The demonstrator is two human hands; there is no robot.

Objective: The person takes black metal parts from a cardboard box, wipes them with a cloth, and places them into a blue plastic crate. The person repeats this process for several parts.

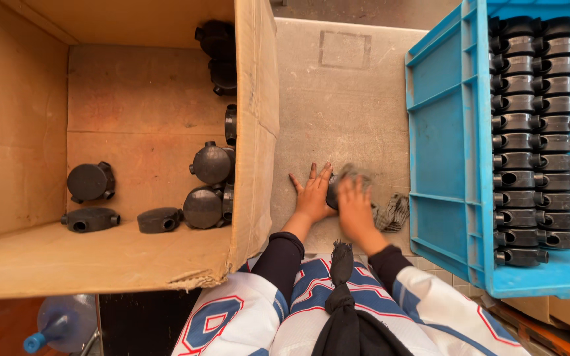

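Observation:
My left hand [312,194] lies flat on the grey floor slab [338,112] with fingers spread, its edge against a round black plastic junction box [333,191]. My right hand [355,206] is blurred and rests on top of that box, closed over it. Just right of the hands lies a small pile of dark ridged parts [394,212].
A large open cardboard box [28,132] on the left holds several loose black junction boxes [211,163]. A blue plastic crate [450,151] on the right holds neat rows of the same boxes [536,132]. A clear bottle with a blue cap [61,324] sits bottom left.

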